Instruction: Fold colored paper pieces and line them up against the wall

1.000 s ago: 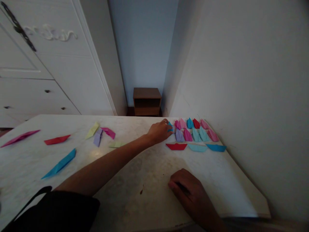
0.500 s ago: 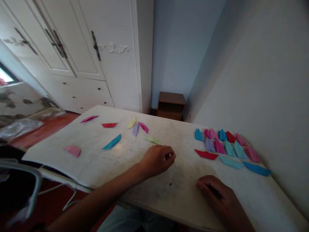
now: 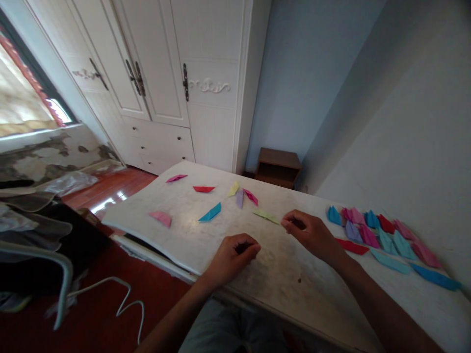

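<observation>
Left hand: the left hand (image 3: 230,255) hangs over the near side of the table (image 3: 267,262), well apart from every boat; its grip is empty, thumb and fingers curled around a gap.
Right hand: the right hand (image 3: 311,233) reaches across to the end of the pale green boat (image 3: 267,216), fingertips at its tip; I cannot tell whether the grip is pinched on the paper or just short of it.
Pale green boat: it lies flat on the table, beyond both hands.
Trio: the yellow boat (image 3: 233,189), lilac boat (image 3: 240,199) and magenta boat (image 3: 250,196) lie close together behind it, pointing different ways.
Far left: the blue boat (image 3: 210,213), red boat (image 3: 203,189), pink boat (image 3: 161,218) and dark pink boat (image 3: 176,178) lie spread apart.
Row: three flat boats (image 3: 390,262), red, pale blue and blue, line up end to end on the table's right side; the right forearm passes beside the red one.
Cluster: behind the row, the packed boats (image 3: 368,236) crowd together in blue, pink, lilac, red and pale blue, close to the wall (image 3: 415,147).
Spot: a small brown spot (image 3: 299,281) marks the tabletop below the right hand.
Behind: a white wardrobe (image 3: 217,49) and a brown cabinet (image 3: 279,159) stand past the far edge.
Floor: a white cable (image 3: 127,304) winds over the red floor (image 3: 99,314).
</observation>
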Available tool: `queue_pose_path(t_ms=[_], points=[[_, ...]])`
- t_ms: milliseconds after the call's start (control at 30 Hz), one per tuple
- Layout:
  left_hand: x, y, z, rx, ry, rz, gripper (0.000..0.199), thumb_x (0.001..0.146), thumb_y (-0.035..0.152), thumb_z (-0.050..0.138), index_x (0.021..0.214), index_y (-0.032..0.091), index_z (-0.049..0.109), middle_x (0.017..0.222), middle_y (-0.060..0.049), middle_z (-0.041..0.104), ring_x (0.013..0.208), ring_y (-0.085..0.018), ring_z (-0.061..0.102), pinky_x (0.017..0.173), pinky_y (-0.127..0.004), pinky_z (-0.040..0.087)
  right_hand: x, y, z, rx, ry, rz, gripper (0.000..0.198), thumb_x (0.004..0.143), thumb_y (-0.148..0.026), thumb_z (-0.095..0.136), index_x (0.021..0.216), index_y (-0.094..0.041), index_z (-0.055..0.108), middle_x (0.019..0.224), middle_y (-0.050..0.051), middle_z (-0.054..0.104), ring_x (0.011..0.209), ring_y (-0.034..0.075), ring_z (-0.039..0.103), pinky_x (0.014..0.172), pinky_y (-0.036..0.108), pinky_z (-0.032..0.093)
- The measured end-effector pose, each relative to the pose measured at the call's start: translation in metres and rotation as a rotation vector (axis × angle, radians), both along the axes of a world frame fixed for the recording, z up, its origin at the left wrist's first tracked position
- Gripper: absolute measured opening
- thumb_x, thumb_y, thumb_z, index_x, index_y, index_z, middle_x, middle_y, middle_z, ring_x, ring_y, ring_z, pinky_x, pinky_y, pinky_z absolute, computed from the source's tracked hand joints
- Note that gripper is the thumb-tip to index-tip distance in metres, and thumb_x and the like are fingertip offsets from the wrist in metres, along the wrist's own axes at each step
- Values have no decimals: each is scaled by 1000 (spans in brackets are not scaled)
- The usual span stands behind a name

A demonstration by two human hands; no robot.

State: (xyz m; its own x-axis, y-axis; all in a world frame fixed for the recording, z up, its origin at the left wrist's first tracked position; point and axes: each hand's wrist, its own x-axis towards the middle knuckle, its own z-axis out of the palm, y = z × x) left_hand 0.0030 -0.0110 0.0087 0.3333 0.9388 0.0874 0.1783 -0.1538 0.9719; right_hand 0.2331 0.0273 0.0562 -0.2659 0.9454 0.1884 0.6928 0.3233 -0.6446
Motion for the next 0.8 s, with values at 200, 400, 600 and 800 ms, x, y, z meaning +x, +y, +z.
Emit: queue_pose_path(t_ms=[200,400,600,800], points=[[-1,0,-3,29,-21,-17,24,87,35,58,82,14,70,70,-2,65,63,-12,55,58,-21,41,-53,89,-17,185,-215,-6,26,82,-20,59,107,-13,65,97,8,69,79,16,62,74,26,46],[-1,1,-4,-32,-103,-7,24,86,35,59,81,14,68,70,-2,64,64,-13,57,60,-22,44,-76,132,-33,181,-550,93,30,87,-32,57,108,-15,71,106,13,68,96,23,61,83,29,43],[-2,1,-4,-38,-118,-18,23,85,35,60,81,14,69,70,-3,65,64,-13,57,60,-23,44,-71,126,-30,188,-588,84,28,89,-22,49,99,-13,74,98,13,70,90,22,63,81,29,42],[-3,-1,-1,-30,-129,-21,22,85,34,60,79,15,68,68,-2,64,63,-13,57,59,-22,43,-57,113,-28,185,-236,5,28,86,-18,48,94,-16,75,100,9,74,96,21,66,86,31,46]])
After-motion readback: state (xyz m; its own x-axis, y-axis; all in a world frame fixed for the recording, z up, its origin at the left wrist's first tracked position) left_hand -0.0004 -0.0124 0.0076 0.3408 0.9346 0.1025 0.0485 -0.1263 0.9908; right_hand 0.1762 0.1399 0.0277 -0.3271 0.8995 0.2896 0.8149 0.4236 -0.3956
